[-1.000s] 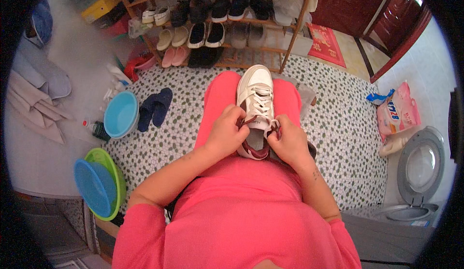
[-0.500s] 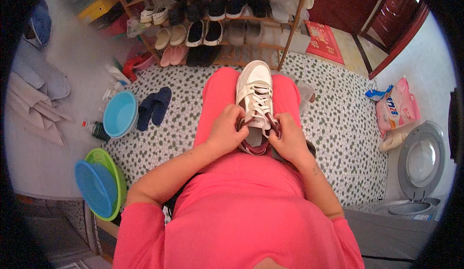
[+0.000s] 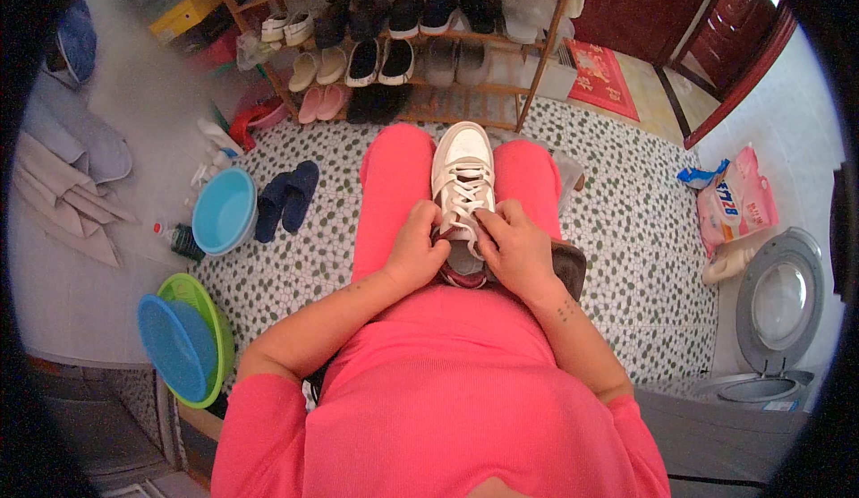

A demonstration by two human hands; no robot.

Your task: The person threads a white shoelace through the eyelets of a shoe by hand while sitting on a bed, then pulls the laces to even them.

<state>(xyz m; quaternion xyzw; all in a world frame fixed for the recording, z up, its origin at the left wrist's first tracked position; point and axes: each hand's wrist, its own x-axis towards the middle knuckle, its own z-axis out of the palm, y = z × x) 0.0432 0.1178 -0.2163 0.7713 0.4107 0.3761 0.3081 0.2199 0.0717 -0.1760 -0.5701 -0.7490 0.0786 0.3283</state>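
A white lace-up sneaker [image 3: 464, 152] with a dark red lining rests between my thighs, toe pointing away from me. My left hand [image 3: 417, 249] is closed on the left side of its opening, thumb near the collar. On the opposite side my right hand [image 3: 516, 249] bends inward over the lacing, its thumb and forefinger pinched at the white shoelace [image 3: 463, 204]. The lace crosses the tongue in several rows, with loose loops near my right fingers. Behind my right wrist shows part of a dark brown seat [image 3: 570, 268]. My fingertips partly hide the sneaker's sides.
A wooden shoe rack [image 3: 501, 89] with several pairs stands ahead. On the left are dark blue slippers [image 3: 288, 201], a light blue basin [image 3: 225, 212] and a green basin [image 3: 213, 319]. A pink bag [image 3: 735, 198] and a grey lidded machine [image 3: 761, 386] are at the right.
My right hand has shifted inward from the sneaker's right collar onto the laces. The sneaker sits slightly nearer and more to the left, and my knees have spread a little.
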